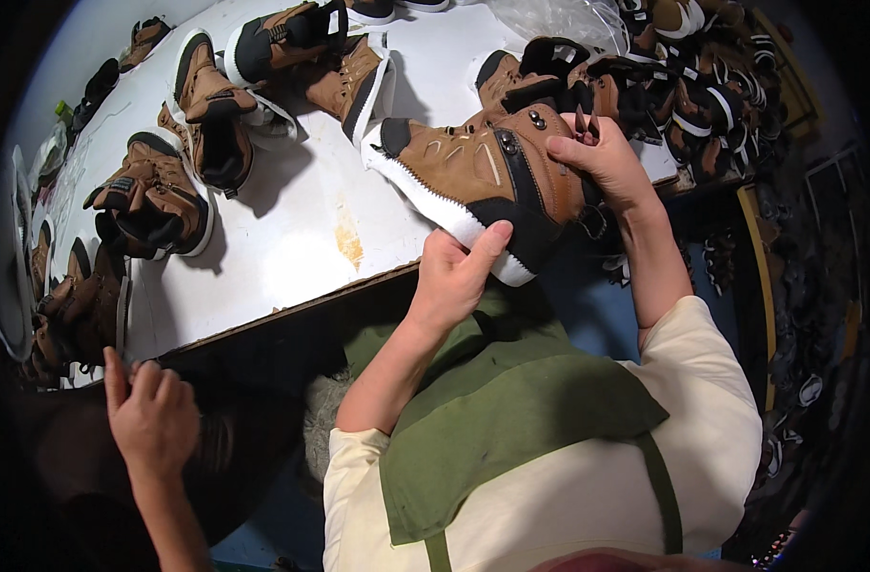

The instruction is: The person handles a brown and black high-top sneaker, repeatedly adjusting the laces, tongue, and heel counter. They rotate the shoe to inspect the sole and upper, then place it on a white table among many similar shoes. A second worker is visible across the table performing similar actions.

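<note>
Across the white counter, brown boots lying loose: several finished-looking pairs at left, a dense heap at far right, so plenty apparently handled and more waiting. Over the near edge, held tilted, one brown-and-black boot with a white sole, left hand clamped under the sole, right hand pinched shut at the dark laces by the collar. Beyond it a crumpled clear plastic bag; no labels legible; another person's hand at lower left.

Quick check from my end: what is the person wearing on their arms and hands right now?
Both hands, left hand and right hand, are bare: no gloves, rings or watch show. The forearms are bare too. Short cream sleeves end near the elbows, under a green apron with a strap.
</note>
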